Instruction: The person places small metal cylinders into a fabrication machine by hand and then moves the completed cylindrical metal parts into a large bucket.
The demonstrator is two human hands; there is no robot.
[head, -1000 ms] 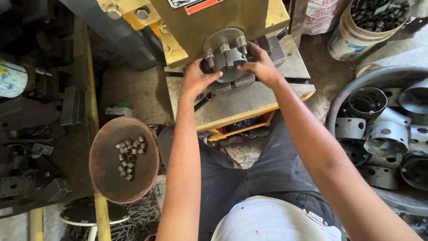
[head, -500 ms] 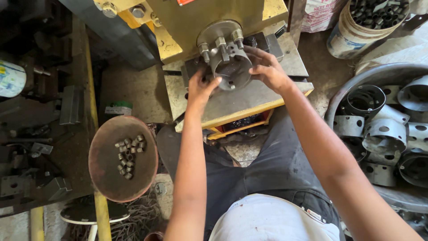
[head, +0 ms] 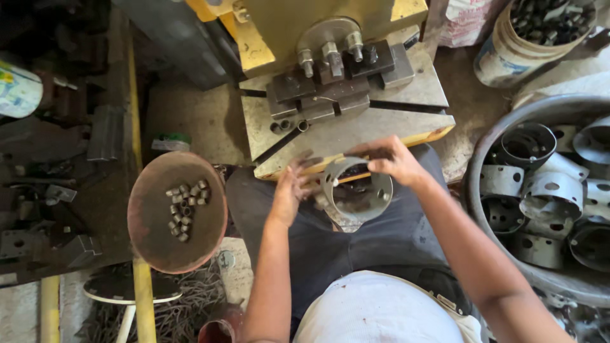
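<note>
Grimy workshop floor surrounds me, with a steel press table (head: 381,127) straight ahead carrying dark clamp blocks (head: 330,89) and three upright bolts. Over my lap, just below the table's front edge, my right hand (head: 391,160) closes its fingers on the upper rim of a grey metal ring (head: 356,194) with holes in its wall. My left hand (head: 291,190) is beside the ring with fingers spread loose; blur hides whether it touches the rim. To my left a rusty round dish (head: 152,241) holds a cluster of small nuts (head: 184,206). To my right, a large tub (head: 483,152) is filled with similar rings.
</note>
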